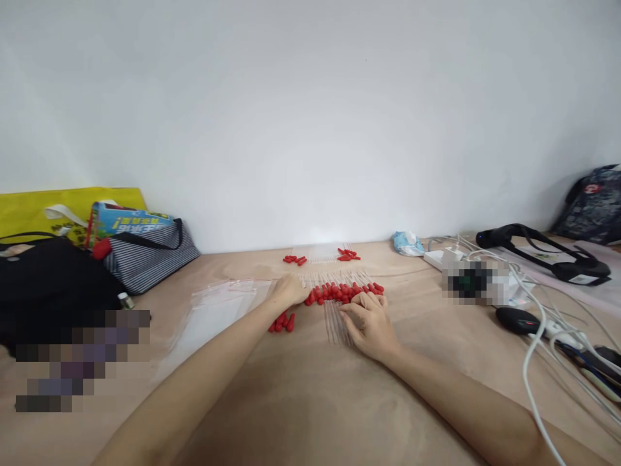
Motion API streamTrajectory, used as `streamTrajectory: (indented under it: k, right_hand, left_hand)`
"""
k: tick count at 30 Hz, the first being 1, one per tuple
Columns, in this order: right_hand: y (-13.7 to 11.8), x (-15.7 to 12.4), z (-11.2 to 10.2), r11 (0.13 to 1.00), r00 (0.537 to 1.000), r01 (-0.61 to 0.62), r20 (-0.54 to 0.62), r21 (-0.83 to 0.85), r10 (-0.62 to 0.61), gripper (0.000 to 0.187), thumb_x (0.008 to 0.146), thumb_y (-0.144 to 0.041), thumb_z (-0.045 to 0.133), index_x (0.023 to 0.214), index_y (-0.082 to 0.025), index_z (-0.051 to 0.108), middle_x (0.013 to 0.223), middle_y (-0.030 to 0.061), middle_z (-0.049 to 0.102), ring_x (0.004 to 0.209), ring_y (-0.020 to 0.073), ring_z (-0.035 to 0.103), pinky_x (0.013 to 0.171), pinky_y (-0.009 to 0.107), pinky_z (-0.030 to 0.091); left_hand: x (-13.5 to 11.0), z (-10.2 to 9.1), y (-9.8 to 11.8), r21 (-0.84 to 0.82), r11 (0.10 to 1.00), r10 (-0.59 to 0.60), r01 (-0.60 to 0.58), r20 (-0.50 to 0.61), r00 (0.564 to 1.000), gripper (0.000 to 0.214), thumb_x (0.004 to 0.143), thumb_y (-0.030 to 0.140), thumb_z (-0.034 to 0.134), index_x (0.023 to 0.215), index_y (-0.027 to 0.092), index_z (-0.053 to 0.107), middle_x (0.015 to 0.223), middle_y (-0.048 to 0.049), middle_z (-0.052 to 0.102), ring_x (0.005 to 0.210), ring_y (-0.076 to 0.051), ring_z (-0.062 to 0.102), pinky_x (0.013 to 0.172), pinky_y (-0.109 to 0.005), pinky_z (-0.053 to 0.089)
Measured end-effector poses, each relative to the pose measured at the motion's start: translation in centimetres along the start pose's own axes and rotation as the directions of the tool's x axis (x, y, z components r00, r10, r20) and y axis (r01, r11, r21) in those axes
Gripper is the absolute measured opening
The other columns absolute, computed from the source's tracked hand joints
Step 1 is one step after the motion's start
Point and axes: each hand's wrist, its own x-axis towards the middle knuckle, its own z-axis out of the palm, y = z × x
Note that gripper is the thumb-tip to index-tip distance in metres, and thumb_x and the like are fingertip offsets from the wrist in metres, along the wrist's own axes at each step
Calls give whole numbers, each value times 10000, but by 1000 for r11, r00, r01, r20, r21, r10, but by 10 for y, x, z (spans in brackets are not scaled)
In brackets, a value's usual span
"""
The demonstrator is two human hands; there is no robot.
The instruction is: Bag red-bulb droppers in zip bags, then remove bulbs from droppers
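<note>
Many red rubber dropper bulbs (339, 292) lie in a row across the table, with thin clear tubes fanning out from their far side. My left hand (290, 289) rests at the left end of this row, its fingers mostly hidden from me. At the row's right side, my right hand (372, 321) is curled, thumb and index finger bent toward each other beside more thin clear tubes (337, 323); what it pinches, if anything, is too small to make out. Several loose red bulbs (282, 322) lie below my left wrist.
Clear plastic bags (213, 317) lie left of my left arm. Two small red piles (294, 259) sit near the wall beside another clear bag (315, 253). A striped bag (145, 255) stands at left. White cables (528, 343), a black mouse (518, 320) and a black headset (543, 252) are at right.
</note>
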Motion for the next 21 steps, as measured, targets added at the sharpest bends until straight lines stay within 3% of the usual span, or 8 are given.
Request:
streamTrajectory:
  k: [9,16,19,21]
  right_hand:
    - [1,-1,0,1000,1000,2,8,-4,-2,127,770,-194,504,789,-213,628,696,3,518,718,140,455,715,327,257]
    - [1,-1,0,1000,1000,5,12,-11,-5,124,772,-196,501,781,-214,623,694,0,527,719,138,473,731,329,266]
    - [2,-1,1,1000,1000,0,-8,-12,0,126,780,-212,491,822,-213,610,722,7,538,744,148,485,744,335,281]
    - [2,-2,2,1000,998,-8,-55,-11,7,192,786,-247,489,951,-205,577,817,34,552,811,170,493,759,342,303]
  left_hand:
    - [7,-4,8,16,1000,-7,8,-58,998,349,558,176,594,898,96,609,945,-162,643,857,-268,615,664,-264,452]
    - [0,-18,-4,-58,997,41,-45,-80,996,79,651,193,525,624,146,583,596,-37,605,648,-184,598,552,-224,391]
    - [-12,-31,-8,-100,991,82,-89,-75,994,207,696,188,473,495,156,511,473,7,505,534,-146,541,489,-219,335]
    - [-26,-37,-9,-136,981,130,-138,-63,989,284,739,220,438,465,158,481,445,23,461,488,-124,505,467,-213,310]
